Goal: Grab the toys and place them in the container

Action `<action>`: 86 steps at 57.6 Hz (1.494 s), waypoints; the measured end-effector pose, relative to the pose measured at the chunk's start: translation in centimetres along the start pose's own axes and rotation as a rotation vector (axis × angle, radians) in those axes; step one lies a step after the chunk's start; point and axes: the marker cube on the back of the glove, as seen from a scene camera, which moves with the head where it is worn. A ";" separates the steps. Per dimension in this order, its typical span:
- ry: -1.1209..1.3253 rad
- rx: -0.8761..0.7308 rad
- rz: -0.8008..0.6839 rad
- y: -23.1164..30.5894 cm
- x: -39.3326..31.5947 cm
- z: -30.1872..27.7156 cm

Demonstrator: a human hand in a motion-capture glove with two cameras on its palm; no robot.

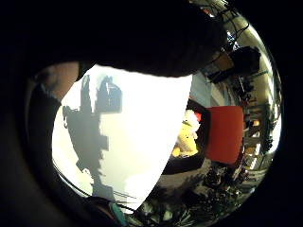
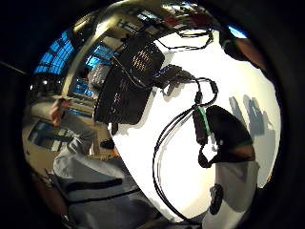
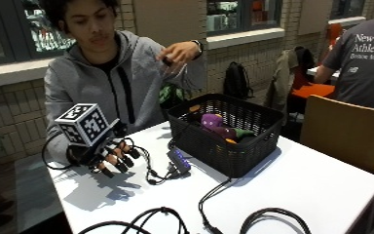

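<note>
Toys (image 3: 220, 127) — soft, purple and green, plush-looking — lie inside the black mesh basket (image 3: 229, 151) on the white surface (image 3: 316, 190). We see our gloved right hand (image 3: 106, 155) hovering above the surface, well apart from the basket, fingers (image 3: 123, 163) spread and relaxed, holding nothing.

I count one black basket (image 3: 229, 146) on the far right of the one white table (image 3: 316, 190). Inside it I make out three toys: one purple (image 3: 210, 119), one maroon (image 3: 224, 131), one green (image 3: 243, 132).
</note>
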 end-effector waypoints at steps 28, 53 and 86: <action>0.022 -0.043 0.010 0.6 0.2 1.6; 0.021 -0.080 0.019 0.6 0.3 2.5; 0.021 -0.107 0.019 0.6 0.3 2.9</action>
